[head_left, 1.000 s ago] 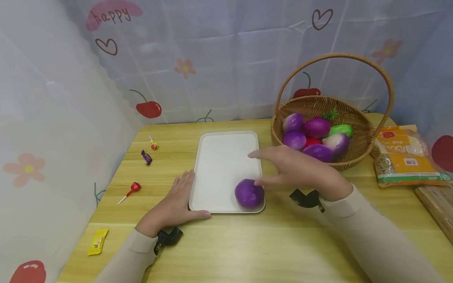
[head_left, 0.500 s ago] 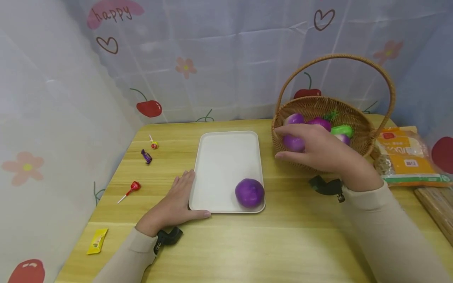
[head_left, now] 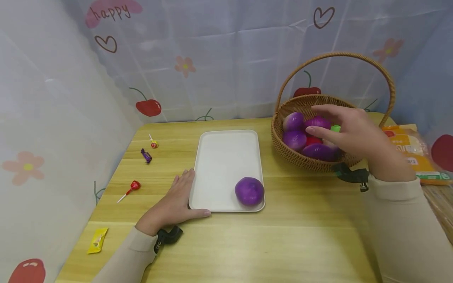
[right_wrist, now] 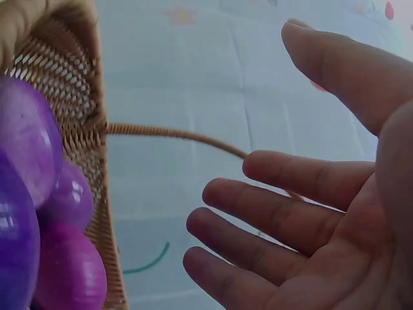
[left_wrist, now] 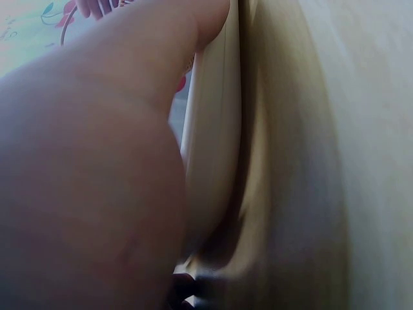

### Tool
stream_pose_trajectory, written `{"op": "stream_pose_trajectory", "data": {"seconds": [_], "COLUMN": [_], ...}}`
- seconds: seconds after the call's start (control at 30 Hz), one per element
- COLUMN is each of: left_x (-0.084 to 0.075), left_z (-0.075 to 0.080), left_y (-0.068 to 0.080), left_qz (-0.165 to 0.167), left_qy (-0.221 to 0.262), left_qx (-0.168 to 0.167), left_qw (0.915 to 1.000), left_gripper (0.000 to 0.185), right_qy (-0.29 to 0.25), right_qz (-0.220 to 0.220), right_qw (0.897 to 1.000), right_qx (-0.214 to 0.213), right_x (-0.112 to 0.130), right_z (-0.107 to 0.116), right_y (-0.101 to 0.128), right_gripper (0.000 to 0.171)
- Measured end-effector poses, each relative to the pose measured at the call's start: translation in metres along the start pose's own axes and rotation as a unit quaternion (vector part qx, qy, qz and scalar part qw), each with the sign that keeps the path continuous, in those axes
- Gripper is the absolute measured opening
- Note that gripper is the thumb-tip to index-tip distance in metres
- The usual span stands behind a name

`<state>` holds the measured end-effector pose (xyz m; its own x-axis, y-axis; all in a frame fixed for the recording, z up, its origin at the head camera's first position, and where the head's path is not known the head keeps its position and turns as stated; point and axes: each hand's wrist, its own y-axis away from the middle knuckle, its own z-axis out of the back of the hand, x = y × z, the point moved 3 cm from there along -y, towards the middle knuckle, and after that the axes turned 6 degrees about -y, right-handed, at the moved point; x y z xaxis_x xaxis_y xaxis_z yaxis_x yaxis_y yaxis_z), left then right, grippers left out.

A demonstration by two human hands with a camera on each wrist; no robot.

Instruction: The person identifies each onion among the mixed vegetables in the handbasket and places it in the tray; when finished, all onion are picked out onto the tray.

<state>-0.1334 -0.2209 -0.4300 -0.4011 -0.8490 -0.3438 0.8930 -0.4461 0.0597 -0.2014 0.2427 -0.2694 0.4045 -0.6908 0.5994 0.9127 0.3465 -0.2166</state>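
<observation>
The right hand (head_left: 361, 133) is now positioned above the right part of the wicker basket (head_left: 288, 155), at the far right corner of the surface (head_left: 219, 251). One second earlier it was beside the white tray (head_left: 226, 169), with its thumb at the round purple vegetable (head_left: 249, 191); half a second earlier it covered the left and front part of the basket. The purple vegetable pieces (head_left: 317, 151) on that side are now exposed. The right hand is released: fingers extended, thumb spread, palm bare in the right wrist view. The round purple vegetable remains on the tray, at the tray's near right corner. The left hand (head_left: 173, 204) is unchanged: released, its straight fingers resting along the tray's left edge and its thumb along the near edge, at the near left corner. Along the left edge of the surface, the yellow packet (head_left: 97, 240), red lollipop (head_left: 135, 185) and purple wrapped candy (head_left: 146, 156) hold their earlier positions. The orange bag (head_left: 431, 165), at the right edge, is now partly covered by the right forearm.
</observation>
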Motion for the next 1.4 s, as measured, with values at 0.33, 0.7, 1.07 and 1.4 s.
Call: {"op": "stream_pose_trajectory", "data": {"seconds": [0.33,0.7,1.07,1.4], "left_x": [0.001,0.001,0.001,0.000], "left_z": [-0.001,-0.002,-0.001,-0.002], "left_y": [0.000,0.001,0.001,0.001], "left_qz": [-0.003,-0.002,0.000,0.000], "left_qy": [0.002,-0.001,-0.003,-0.008], "left_qx": [-0.004,-0.003,-0.003,-0.004], "left_qw": [1.0000,1.0000,1.0000,1.0000], "left_gripper": [0.140,0.140,0.141,0.140], "right_qy": [-0.011,-0.005,-0.003,-0.004], "right_qz": [-0.050,-0.057,-0.074,-0.078], "right_qw": [0.998,0.997,0.995,0.993], "right_qx": [0.032,0.044,0.071,0.087], "right_x": [-0.021,-0.025,-0.026,-0.025], "right_z": [0.015,0.015,0.012,0.009], "right_y": [0.003,0.003,0.002,0.002], "right_gripper": [0.073,0.077,0.078,0.078]}}
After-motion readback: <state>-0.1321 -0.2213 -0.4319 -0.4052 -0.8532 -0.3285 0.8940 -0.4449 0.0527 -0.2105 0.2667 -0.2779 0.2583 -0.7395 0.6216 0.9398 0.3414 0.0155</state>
